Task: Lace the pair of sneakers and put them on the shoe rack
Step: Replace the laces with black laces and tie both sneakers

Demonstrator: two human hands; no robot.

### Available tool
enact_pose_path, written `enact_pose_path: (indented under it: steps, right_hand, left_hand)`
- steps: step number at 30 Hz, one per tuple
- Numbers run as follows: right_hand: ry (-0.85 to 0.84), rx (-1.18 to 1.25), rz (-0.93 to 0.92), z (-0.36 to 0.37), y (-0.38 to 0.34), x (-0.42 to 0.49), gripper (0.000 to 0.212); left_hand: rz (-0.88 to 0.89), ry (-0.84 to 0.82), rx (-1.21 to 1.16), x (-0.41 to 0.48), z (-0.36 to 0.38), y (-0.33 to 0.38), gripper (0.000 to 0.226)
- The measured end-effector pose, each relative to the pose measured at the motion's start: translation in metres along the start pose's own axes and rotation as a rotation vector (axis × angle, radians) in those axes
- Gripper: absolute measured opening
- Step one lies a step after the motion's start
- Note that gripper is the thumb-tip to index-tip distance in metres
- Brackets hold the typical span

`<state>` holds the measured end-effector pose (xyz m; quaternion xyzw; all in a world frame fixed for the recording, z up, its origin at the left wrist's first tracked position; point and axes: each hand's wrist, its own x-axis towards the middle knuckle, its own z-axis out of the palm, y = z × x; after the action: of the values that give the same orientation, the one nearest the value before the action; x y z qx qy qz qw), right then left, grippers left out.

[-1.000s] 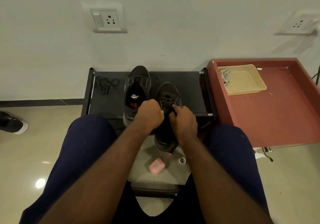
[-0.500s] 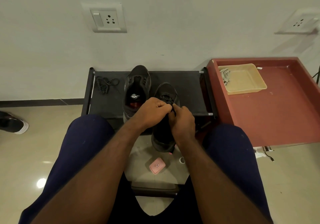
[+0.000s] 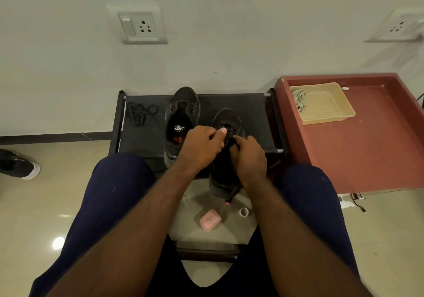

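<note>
Socket (image 3: 137, 24) mounted on wall | beige tray (image 3: 328, 103) set on red worktop (image 3: 378, 154) | pink case (image 3: 210, 219) laid on floor | white ring (image 3: 240, 212) beside it

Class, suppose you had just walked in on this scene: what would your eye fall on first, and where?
Centre frame, the left hand and right hand grip a black sneaker at its lacing, over the front edge of the rack. Its mate sits unlaced on the rack, a loose lace bundled beside it. A red table holding a beige tray stands at right.
</note>
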<state>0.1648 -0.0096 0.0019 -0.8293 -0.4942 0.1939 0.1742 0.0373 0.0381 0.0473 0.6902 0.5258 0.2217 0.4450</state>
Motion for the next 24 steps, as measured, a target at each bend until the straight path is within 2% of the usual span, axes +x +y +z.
enact_pose_path:
  steps: [3,5,6,10,12,13,15,17,19,22,24]
  right_hand:
    - [0.028,0.020,-0.032,-0.004,0.001,0.001,0.023]
    - [0.024,0.074,-0.013,-0.006,0.001,0.001,0.023]
    - [0.018,0.101,-0.002,-0.006,0.001,0.000,0.023]
    - [0.111,0.287,0.014,-0.012,-0.003,0.000,0.028]
    - [0.209,0.472,-0.013,-0.024,-0.012,-0.004,0.028]
    - [0.219,0.590,-0.037,-0.032,-0.018,-0.007,0.027]
    - [0.125,0.763,-0.107,-0.043,-0.030,-0.013,0.029]
    - [0.037,0.731,-0.183,-0.043,-0.034,-0.015,0.038]
    - [0.034,0.668,-0.198,-0.038,-0.033,-0.015,0.041]
    - [0.105,0.684,-0.145,-0.033,-0.032,-0.015,0.031]
    - [0.161,0.697,-0.151,-0.033,-0.033,-0.013,0.022]
  left_hand:
    - [0.064,0.228,0.121,0.006,-0.009,-0.007,0.040]
    - [0.067,0.268,0.106,0.010,-0.012,-0.009,0.037]
    - [0.030,0.246,-0.008,0.010,-0.012,-0.008,0.033]
    - [-0.223,0.047,-0.801,0.005,-0.008,0.008,0.020]
    - [-0.277,0.017,-0.950,0.003,-0.007,0.012,0.020]
    - [-0.283,0.005,-0.972,0.002,-0.006,0.013,0.021]
    - [-0.281,-0.046,-0.991,0.000,-0.004,0.016,0.025]
    - [-0.286,-0.100,-1.007,-0.003,-0.002,0.021,0.029]
    - [-0.280,-0.137,-1.001,-0.006,0.000,0.023,0.029]
    - [-0.237,-0.176,-0.974,-0.009,0.004,0.024,0.033]
    - [-0.179,-0.144,-0.913,-0.009,0.008,0.020,0.035]
